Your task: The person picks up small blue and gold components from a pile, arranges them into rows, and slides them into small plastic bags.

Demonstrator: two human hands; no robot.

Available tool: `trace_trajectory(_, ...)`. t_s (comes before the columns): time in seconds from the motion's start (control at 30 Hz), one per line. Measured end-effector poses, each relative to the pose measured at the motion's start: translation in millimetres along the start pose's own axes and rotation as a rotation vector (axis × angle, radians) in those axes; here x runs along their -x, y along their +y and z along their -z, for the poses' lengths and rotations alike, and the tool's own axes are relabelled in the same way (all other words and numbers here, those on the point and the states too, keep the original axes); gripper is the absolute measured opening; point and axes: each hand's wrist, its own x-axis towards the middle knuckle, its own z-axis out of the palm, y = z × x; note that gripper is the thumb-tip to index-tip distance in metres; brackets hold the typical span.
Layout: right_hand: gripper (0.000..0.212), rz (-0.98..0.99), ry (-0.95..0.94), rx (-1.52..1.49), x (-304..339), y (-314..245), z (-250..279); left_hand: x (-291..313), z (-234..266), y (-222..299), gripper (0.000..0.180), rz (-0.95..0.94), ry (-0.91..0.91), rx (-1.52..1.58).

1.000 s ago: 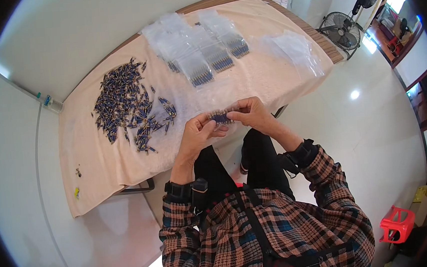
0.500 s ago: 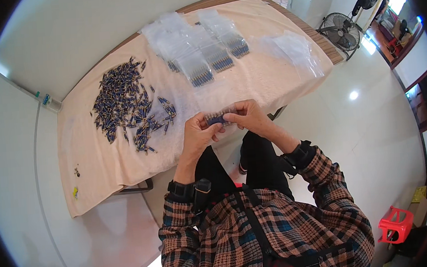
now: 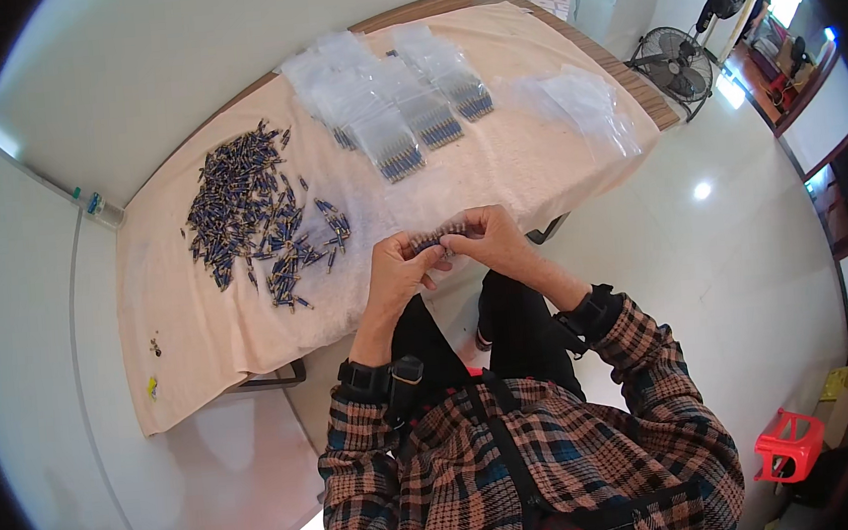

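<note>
Both my hands meet at the table's front edge around a row of small blue parts with pale metallic ends [image 3: 429,239]. My left hand [image 3: 396,268] grips the row's left end between thumb and fingers. My right hand [image 3: 487,238] pinches its right end, thumb across the front. Whether a bag surrounds the row I cannot tell. To the left lies a large loose pile of the same slim blue-and-brass parts [image 3: 240,205], with a small cluster [image 3: 334,227] closer to my hands. Beyond my hands lie clear plastic bags [image 3: 378,124], several with parts lined up along the near end.
A peach cloth [image 3: 211,346] covers the table. Loose clear plastic bags [image 3: 581,103] lie at the right edge. A small yellow item [image 3: 153,388] sits at the near left corner. A black fan [image 3: 675,64] stands on the floor, and a red plastic stool [image 3: 790,445] is at lower right.
The held row has tilted, showing less of its blue faces, and my right thumb has shifted slightly left. Both hands still hold it. The bags and the pile look unmoved.
</note>
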Motion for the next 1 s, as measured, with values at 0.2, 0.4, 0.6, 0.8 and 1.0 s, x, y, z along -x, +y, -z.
trace_trajectory(0.2,0.017,-0.082,-0.018,-0.028,3.9,-13.2,6.3,-3.5,-0.9,-1.2,0.015,0.027,-0.004,-0.096)
trace_trajectory(0.4,0.015,0.034,-0.004,-0.046,0.2,7.9,1.8,0.7,3.0,-5.2,0.019,-0.009,-0.038,-0.063)
trace_trajectory(0.6,0.015,0.018,0.032,-0.022,2.6,2.3,6.5,-0.7,-1.7,-1.8,0.028,-0.032,-0.055,0.184)
trace_trajectory(0.8,0.017,-0.045,0.035,0.004,8.4,-15.7,5.6,-3.1,0.0,-7.4,0.033,-0.046,-0.040,0.164)
trace_trajectory(1.0,0.017,0.001,0.086,0.023,8.3,-14.7,7.7,-7.3,-5.5,-6.2,0.034,-0.063,-0.027,0.098)
